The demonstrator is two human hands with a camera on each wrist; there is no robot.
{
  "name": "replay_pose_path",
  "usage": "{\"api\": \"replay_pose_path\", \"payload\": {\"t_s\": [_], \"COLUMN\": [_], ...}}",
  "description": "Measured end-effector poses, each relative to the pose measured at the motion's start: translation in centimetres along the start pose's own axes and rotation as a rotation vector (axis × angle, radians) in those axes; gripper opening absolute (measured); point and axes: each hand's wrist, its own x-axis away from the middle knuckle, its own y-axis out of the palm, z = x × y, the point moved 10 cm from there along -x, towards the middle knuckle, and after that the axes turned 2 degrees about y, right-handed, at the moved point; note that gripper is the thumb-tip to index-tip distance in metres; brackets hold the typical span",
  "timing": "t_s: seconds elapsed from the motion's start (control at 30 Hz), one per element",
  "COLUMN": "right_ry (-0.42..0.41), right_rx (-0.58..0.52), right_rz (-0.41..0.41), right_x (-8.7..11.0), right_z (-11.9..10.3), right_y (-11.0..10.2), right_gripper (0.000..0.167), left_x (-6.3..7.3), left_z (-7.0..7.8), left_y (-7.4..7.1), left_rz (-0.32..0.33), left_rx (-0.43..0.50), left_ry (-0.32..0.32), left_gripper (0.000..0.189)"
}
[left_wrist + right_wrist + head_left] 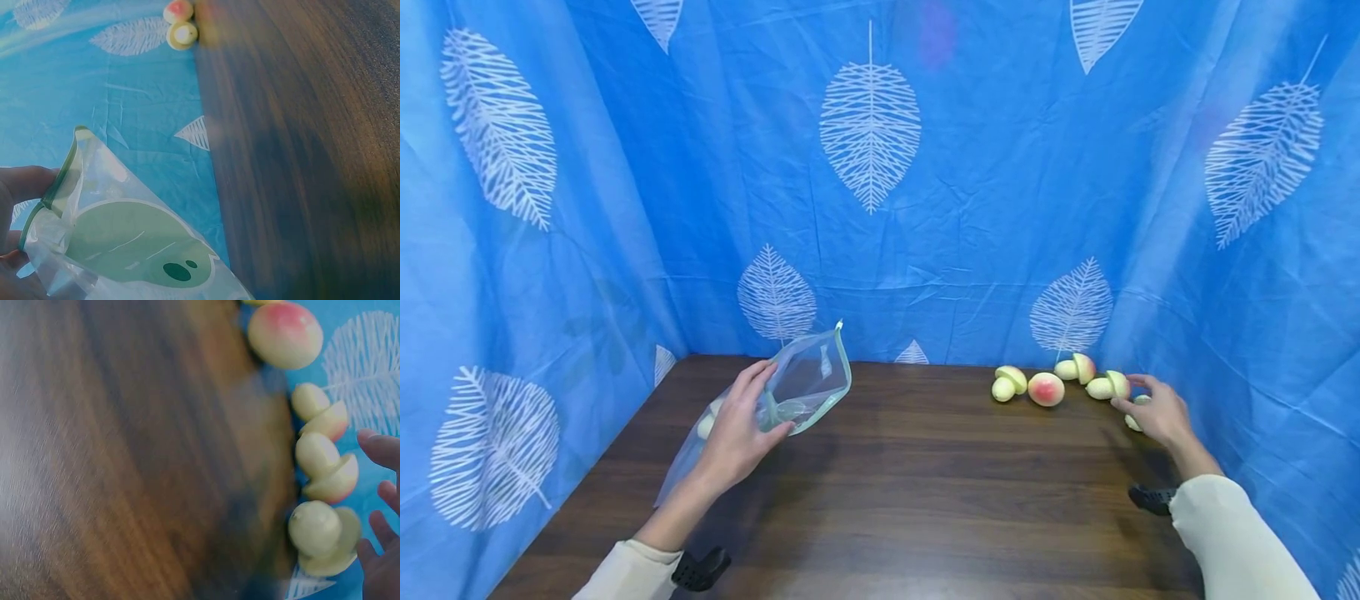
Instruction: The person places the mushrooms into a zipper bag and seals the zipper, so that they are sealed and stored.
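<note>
My left hand (737, 429) grips a clear zip bag (808, 371) with pale green edging near its mouth, fingers on one side and thumb on the other. In the left wrist view, a green printed patch (131, 240) shows on the bag. Something pale (706, 426) lies inside it, partly hidden by my hand. At the right, my right hand (1161, 412) has its fingers spread beside a toy mushroom (315, 528) with a cream stem. Another toy mushroom (1108, 385) lies just left of the fingertips.
More toy mushrooms (1075, 368) and a round pink-and-cream piece (1046, 389) sit along the back right of the dark wooden table (925, 483). A blue leaf-print curtain (955, 208) hangs behind and at both sides.
</note>
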Motion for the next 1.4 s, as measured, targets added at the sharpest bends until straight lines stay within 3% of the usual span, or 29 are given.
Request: {"api": "replay_pose_path", "payload": {"t_s": [0.27, 0.5, 0.73, 1.0, 1.2, 1.4], "right_ry": [-0.073, 0.019, 0.071, 0.199, 0.185, 0.160], "right_rx": [0.045, 0.017, -0.008, -0.099, -0.156, -0.201], "right_rz": [0.117, 0.042, 0.068, -0.048, -0.081, -0.031], "right_x": [0.4, 1.1, 1.6, 2.0, 2.3, 2.3], "right_z": [1.6, 3.5, 4.1, 5.3, 4.9, 4.5], "right_y": [-0.5, 0.9, 1.1, 2.1, 2.7, 2.4], "right_gripper": [0.055, 0.064, 0.060, 0.076, 0.081, 0.079], "left_x": [0.0, 0.1, 0.3, 0.4, 0.5, 0.5], "left_z": [0.0, 0.0, 0.1, 0.0, -0.1, -0.2], "left_y": [0.1, 0.3, 0.3, 0.4, 0.4, 0.4], "left_rz": [-0.007, -0.014, -0.001, -0.011, -0.005, -0.005], "left_rx": [0.000, 0.000, -0.003, 0.005, 0.002, -0.005], "left_ry": [-0.004, 0.001, 0.017, 0.007, 0.008, 0.005], "left_gripper": [0.088, 0.087, 0.087, 0.086, 0.086, 0.087]}}
